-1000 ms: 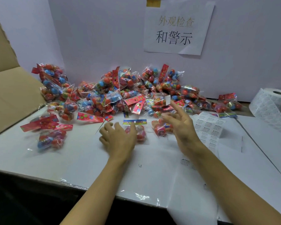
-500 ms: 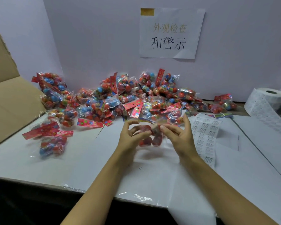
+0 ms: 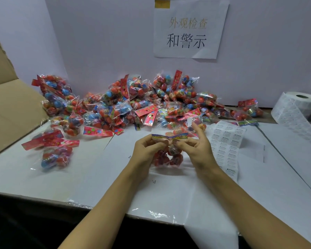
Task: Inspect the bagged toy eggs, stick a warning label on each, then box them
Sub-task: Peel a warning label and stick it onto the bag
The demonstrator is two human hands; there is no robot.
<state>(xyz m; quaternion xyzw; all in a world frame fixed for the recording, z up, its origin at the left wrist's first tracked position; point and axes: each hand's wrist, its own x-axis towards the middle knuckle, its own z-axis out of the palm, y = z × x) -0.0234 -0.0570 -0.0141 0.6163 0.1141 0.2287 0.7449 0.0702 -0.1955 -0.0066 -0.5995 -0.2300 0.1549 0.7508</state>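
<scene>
Pinching 1 egg bag [image 3: 168, 157], both hands' [image 3: 147, 150] [image 3: 196, 148] grip fronts the bag pile [image 3: 133, 105]; label sheet [image 3: 226, 146] beside.

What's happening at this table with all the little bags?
A person is checking bagged toy eggs. Both hands, left hand and right hand, pinch one bag by its top, held just above the table. A heap of bags lies against the wall behind. A label sheet sits right of the hands, a label roll farther right, and a cardboard box on the left.
</scene>
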